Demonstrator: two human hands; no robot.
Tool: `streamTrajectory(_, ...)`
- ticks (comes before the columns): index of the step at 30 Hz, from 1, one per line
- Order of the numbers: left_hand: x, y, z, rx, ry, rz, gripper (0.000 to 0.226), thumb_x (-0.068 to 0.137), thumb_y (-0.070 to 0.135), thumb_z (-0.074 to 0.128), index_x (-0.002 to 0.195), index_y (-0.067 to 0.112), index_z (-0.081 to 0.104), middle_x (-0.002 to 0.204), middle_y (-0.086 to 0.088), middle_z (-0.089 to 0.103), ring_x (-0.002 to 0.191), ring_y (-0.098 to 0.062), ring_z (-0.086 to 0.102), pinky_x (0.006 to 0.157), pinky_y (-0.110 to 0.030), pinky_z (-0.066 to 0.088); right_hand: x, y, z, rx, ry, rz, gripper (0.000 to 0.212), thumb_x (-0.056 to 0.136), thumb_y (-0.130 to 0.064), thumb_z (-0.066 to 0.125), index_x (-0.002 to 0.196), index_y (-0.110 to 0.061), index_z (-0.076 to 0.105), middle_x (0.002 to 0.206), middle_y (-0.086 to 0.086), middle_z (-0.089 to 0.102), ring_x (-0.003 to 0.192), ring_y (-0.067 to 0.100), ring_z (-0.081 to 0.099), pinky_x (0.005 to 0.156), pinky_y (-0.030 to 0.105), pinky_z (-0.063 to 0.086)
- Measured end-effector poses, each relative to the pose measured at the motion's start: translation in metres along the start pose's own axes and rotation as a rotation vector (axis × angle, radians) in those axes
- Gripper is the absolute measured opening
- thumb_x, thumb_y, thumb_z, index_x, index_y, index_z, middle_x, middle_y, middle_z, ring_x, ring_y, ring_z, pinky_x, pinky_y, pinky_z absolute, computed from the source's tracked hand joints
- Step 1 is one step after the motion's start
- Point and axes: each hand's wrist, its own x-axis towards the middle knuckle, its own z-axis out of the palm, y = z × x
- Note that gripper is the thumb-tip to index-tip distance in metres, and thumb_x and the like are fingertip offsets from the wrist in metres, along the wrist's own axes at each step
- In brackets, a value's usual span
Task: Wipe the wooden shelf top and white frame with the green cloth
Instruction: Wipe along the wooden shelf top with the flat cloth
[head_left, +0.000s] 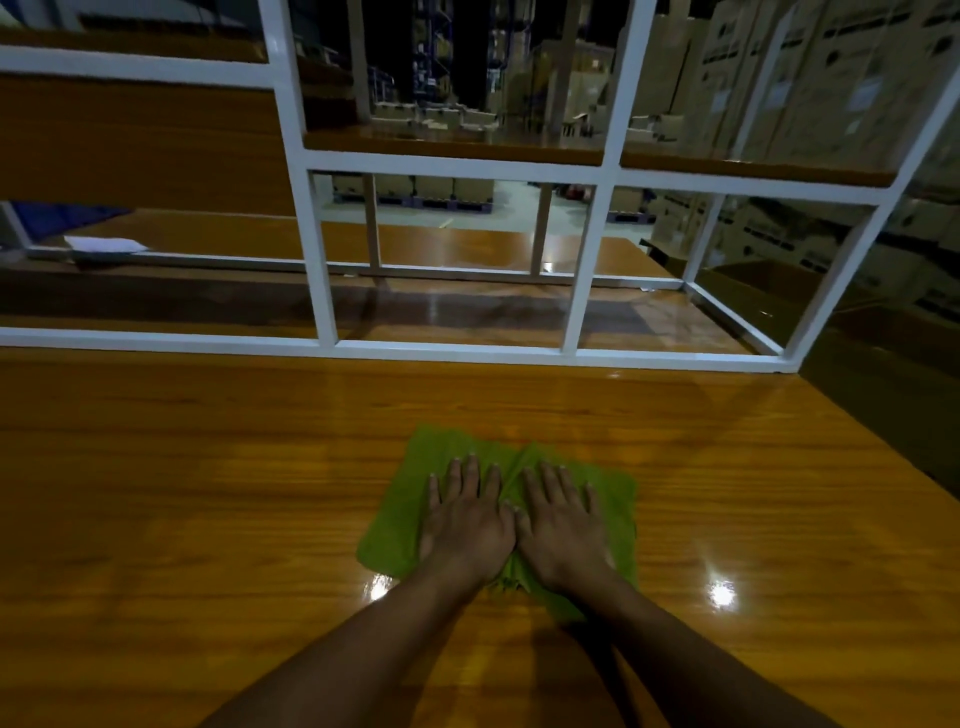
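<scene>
A green cloth (402, 512) lies spread on the glossy wooden shelf top (208, 493), a little right of centre. My left hand (465, 519) and my right hand (563, 519) press flat on the cloth side by side, fingers straight and pointing away from me, thumbs nearly touching. A fold of the cloth rises between the two hands. The white frame (317, 260) stands beyond the cloth, its bottom rail running across the shelf top.
The wooden top ends at an edge on the right (883, 452), with a dark drop beyond. A white sheet of paper (106, 243) lies on a lower wooden surface at the far left. Cardboard boxes (831, 78) are stacked behind the frame.
</scene>
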Motion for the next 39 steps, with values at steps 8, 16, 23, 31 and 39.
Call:
streamTrajectory(8, 0.033, 0.000, -0.001, 0.001, 0.023, -0.001, 0.060, 0.102, 0.050, 0.015, 0.157, 0.028, 0.002, 0.164, -0.004, -0.008, 0.150, -0.024, -0.011, 0.119, -0.051, -0.006, 0.032, 0.005, -0.003, 0.041, -0.003, -0.007, 0.094, 0.074, -0.060, -0.018, 0.158, -0.025, 0.005, 0.166, 0.001, -0.005, 0.151, 0.019, -0.010, 0.121, 0.050, -0.002)
streamTrajectory(16, 0.107, -0.004, -0.002, 0.006, 0.048, 0.006, 0.059, 0.102, 0.049, 0.017, 0.156, 0.029, 0.009, 0.164, -0.005, 0.000, 0.151, -0.024, -0.004, 0.120, -0.051, -0.002, 0.103, 0.021, -0.003, 0.042, -0.003, -0.032, 0.063, 0.101, -0.052, 0.010, 0.158, -0.026, 0.007, 0.165, 0.001, -0.003, 0.151, 0.020, -0.008, 0.121, 0.051, -0.001)
streamTrajectory(23, 0.171, -0.009, -0.007, 0.035, 0.056, -0.021, 0.057, 0.102, 0.047, 0.019, 0.156, 0.028, 0.013, 0.164, -0.004, 0.002, 0.151, -0.024, 0.000, 0.119, -0.052, 0.002, 0.171, 0.031, -0.003, 0.034, -0.007, -0.055, 0.061, 0.103, -0.049, 0.013, 0.158, -0.022, 0.005, 0.166, 0.004, -0.003, 0.152, 0.022, -0.007, 0.120, 0.052, 0.000)
streamTrajectory(31, 0.214, -0.018, -0.007, 0.015, 0.073, -0.036, 0.057, 0.102, 0.046, 0.018, 0.156, 0.028, 0.014, 0.164, -0.006, 0.004, 0.151, -0.024, 0.001, 0.119, -0.052, 0.003, 0.217, 0.032, -0.005, 0.016, -0.031, -0.060, 0.064, 0.102, -0.051, 0.011, 0.158, -0.022, 0.004, 0.166, 0.004, -0.003, 0.152, 0.023, -0.007, 0.120, 0.053, 0.001)
streamTrajectory(39, 0.199, -0.018, -0.007, -0.001, 0.072, -0.041, 0.058, 0.102, 0.045, 0.018, 0.156, 0.025, 0.014, 0.164, -0.006, 0.003, 0.151, -0.024, 0.001, 0.120, -0.050, 0.001, 0.205, 0.029, -0.004, 0.035, -0.044, -0.043, 0.064, 0.101, -0.053, 0.009, 0.158, -0.022, 0.004, 0.165, 0.004, -0.004, 0.151, 0.022, -0.008, 0.120, 0.053, -0.002)
